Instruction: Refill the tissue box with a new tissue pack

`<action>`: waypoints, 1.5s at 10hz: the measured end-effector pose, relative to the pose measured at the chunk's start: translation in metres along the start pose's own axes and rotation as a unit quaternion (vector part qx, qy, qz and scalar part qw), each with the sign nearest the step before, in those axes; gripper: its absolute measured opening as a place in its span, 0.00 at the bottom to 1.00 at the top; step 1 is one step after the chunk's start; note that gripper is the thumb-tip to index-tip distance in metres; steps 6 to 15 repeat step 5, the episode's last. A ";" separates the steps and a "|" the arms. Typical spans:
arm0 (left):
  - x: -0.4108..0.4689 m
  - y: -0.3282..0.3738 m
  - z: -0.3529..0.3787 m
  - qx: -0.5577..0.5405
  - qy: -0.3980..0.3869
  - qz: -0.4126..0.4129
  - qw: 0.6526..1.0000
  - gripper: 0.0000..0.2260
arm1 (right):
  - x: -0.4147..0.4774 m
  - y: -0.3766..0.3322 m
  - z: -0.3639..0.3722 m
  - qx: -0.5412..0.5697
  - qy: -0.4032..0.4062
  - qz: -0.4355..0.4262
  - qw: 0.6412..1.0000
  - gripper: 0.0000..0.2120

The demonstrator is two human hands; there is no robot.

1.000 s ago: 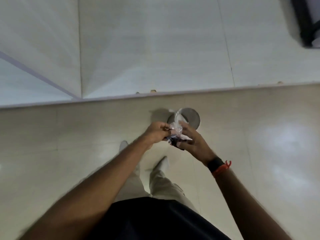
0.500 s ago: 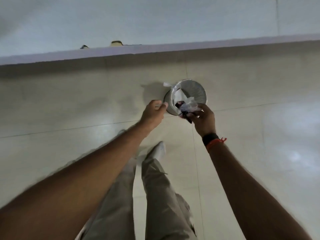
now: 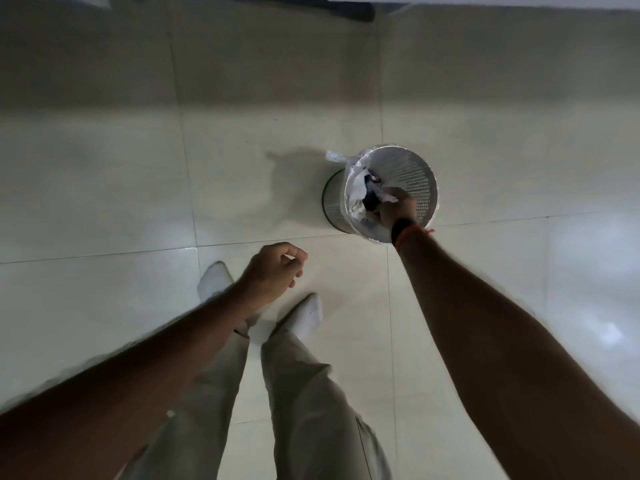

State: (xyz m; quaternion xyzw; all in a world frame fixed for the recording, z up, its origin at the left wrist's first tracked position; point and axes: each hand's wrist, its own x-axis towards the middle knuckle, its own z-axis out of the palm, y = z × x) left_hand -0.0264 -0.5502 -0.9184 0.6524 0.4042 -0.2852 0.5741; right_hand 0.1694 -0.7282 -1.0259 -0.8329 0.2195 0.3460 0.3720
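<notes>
A round perforated metal waste bin point(image 3: 420, 174) with a clear plastic liner stands on the tiled floor. My right hand point(image 3: 396, 211) reaches into its mouth, fingers closed on a crumpled clear-and-dark plastic wrapper point(image 3: 375, 194). A dark watch and a red thread sit on that wrist. My left hand point(image 3: 275, 273) hangs apart from the bin, lower left, with fingers loosely curled and nothing in it. No tissue box or tissue pack is in view.
Pale glossy floor tiles point(image 3: 104, 188) spread all around. My legs in beige trousers and white socks point(image 3: 306, 315) stand just below the bin. A wall base point(image 3: 346, 8) runs along the top edge.
My right hand has gone from the bin's rim down into its mouth with the wrapper. My left hand has let go and dropped away to the lower left. The view tilted further down.
</notes>
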 end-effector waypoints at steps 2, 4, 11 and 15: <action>-0.029 0.001 -0.026 0.002 0.016 -0.017 1.000 0.09 | -0.035 -0.002 0.003 0.135 -0.054 0.062 0.987 0.29; -0.099 0.040 -0.061 0.004 0.040 0.024 0.999 0.08 | -0.182 -0.048 -0.008 0.164 -0.016 0.012 0.986 0.17; -0.142 0.055 -0.083 -0.044 0.052 0.046 0.997 0.08 | -0.280 -0.081 -0.014 0.169 -0.123 -0.009 0.978 0.14; -0.142 0.055 -0.083 -0.044 0.052 0.046 0.997 0.08 | -0.280 -0.081 -0.014 0.169 -0.123 -0.009 0.978 0.14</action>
